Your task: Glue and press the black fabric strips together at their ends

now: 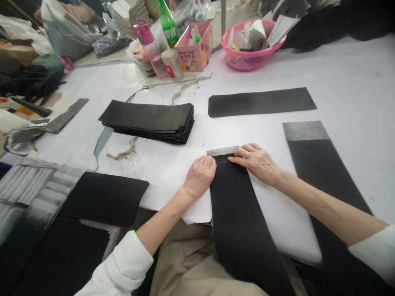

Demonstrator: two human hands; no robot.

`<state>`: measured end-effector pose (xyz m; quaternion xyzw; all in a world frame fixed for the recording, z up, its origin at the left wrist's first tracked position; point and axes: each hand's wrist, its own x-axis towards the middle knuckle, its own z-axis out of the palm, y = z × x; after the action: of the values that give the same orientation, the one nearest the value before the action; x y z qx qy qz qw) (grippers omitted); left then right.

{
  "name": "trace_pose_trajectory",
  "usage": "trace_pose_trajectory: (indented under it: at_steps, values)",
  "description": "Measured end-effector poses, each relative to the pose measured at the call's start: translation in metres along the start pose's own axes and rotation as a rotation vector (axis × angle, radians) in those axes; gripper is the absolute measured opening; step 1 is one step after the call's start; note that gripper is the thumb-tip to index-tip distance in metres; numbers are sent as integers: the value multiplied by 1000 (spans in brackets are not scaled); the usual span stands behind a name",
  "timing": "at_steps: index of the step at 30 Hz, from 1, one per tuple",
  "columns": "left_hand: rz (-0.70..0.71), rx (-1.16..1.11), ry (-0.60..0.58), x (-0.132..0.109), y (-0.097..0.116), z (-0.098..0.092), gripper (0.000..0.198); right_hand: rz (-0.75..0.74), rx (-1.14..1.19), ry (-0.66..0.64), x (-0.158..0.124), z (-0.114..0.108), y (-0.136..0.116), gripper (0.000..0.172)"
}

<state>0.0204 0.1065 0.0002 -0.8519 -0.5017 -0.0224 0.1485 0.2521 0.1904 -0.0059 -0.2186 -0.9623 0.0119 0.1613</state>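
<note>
A long black strip (237, 213) lies in front of me, its far end on the white table and its near part hanging over the edge across my lap. That far end has a folded black edge and a grey band (222, 150). My left hand (200, 174) is closed on the strip's left corner, fingers curled. On the right corner, my right hand (254, 162) pinches the folded edge between thumb and fingers. Another black strip (327, 172) with a grey end lies to the right.
Beyond my hands are a stack of black pieces (148, 117) and a thinner black stack (262, 102). Farther back stand a pink basin (253, 61), a pink box (196, 49), a green bottle (168, 24) and a jar (173, 64). Black pieces (105, 197) lie at the left.
</note>
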Motion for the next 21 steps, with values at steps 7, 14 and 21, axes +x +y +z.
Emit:
trace_pose_trajectory:
  at_steps: [7,14,21]
  values:
    - [16,0,-13,-4,-1,-1,22,-19,-22,-14,0,-2,1,25]
    - [21,2,-20,-6,-1,-1,24,-9,-19,-14,-1,-1,-1,24]
    - [25,-3,-31,-9,1,-4,29,-7,-4,-5,-1,-4,-2,24]
